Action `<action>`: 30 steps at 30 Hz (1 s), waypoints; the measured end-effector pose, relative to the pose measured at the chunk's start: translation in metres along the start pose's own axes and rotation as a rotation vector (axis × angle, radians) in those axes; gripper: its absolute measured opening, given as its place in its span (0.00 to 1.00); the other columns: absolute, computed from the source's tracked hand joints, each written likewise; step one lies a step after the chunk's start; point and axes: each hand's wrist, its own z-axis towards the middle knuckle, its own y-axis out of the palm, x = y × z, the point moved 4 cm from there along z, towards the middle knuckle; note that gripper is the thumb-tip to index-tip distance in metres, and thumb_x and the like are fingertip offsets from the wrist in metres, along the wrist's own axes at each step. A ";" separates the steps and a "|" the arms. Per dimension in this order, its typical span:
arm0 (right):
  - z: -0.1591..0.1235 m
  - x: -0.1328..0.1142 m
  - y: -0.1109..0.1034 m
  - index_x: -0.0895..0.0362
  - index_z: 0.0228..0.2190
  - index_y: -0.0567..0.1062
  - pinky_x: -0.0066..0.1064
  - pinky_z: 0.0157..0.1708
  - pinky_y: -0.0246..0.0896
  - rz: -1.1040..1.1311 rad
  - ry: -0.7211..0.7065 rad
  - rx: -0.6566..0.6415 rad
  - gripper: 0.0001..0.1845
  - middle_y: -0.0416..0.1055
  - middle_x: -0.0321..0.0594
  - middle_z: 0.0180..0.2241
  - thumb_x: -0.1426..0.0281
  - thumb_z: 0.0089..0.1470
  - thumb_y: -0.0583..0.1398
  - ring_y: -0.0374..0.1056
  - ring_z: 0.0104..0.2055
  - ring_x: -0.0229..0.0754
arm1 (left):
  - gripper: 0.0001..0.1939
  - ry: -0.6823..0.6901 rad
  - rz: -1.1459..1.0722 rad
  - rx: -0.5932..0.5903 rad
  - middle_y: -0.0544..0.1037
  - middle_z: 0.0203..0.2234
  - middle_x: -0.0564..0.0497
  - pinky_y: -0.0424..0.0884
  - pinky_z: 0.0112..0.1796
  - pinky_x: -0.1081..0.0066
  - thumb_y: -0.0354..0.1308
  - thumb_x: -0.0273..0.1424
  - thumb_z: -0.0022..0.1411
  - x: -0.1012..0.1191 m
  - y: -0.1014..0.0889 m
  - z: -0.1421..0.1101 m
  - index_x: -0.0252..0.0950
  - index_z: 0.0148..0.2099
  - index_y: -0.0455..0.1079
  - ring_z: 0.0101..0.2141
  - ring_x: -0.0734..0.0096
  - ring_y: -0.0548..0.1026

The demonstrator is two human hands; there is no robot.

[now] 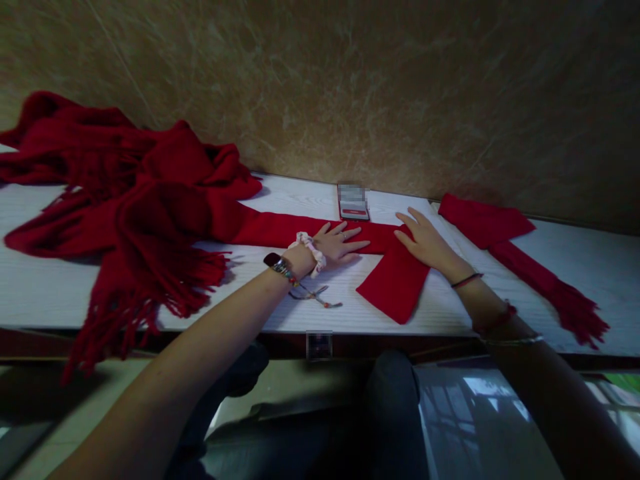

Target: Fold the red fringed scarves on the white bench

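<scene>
A red scarf (pixel 280 230) lies as a long flat band along the white table, with one end folded over at an angle so it points toward me. My left hand (pixel 341 245) rests palm down on the band, fingers spread. At the fold, my right hand (pixel 423 240) lies with its fingers stretched out, touching the cloth. The band's left end runs into a loose heap of red fringed scarves (pixel 165 213). To the right of my right hand is another folded red scarf (pixel 487 223), its fringed tail slanting toward the table's front.
Behind the band, near the wall, lies a phone (pixel 353 202) with its screen lit. A brown marbled wall (pixel 320 87) rises along the back of the white table (pixel 300 313). Fringe from the heap hangs over the front edge at left.
</scene>
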 end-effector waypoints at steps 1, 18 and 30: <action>0.007 -0.008 -0.002 0.62 0.50 0.67 0.45 0.56 0.50 0.015 -0.059 0.012 0.23 0.59 0.52 0.56 0.64 0.57 0.47 0.52 0.59 0.50 | 0.25 0.002 0.001 0.003 0.45 0.63 0.53 0.45 0.55 0.45 0.37 0.44 0.66 0.000 0.000 0.001 0.50 0.64 0.47 0.61 0.50 0.42; 0.013 -0.055 0.032 0.64 0.45 0.71 0.42 0.53 0.58 0.162 -0.294 0.032 0.17 0.70 0.50 0.47 0.72 0.56 0.51 0.65 0.50 0.46 | 0.29 -0.369 -0.003 -0.105 0.44 0.63 0.46 0.46 0.52 0.39 0.38 0.46 0.65 -0.049 -0.004 -0.043 0.43 0.65 0.43 0.61 0.48 0.42; 0.005 -0.083 0.018 0.63 0.42 0.74 0.37 0.46 0.65 0.047 -0.588 0.036 0.16 0.72 0.49 0.44 0.70 0.57 0.52 0.68 0.45 0.44 | 0.20 -0.013 0.154 0.342 0.69 0.49 0.42 0.65 0.48 0.62 0.42 0.36 0.65 -0.091 -0.001 -0.096 0.33 0.53 0.66 0.48 0.62 0.67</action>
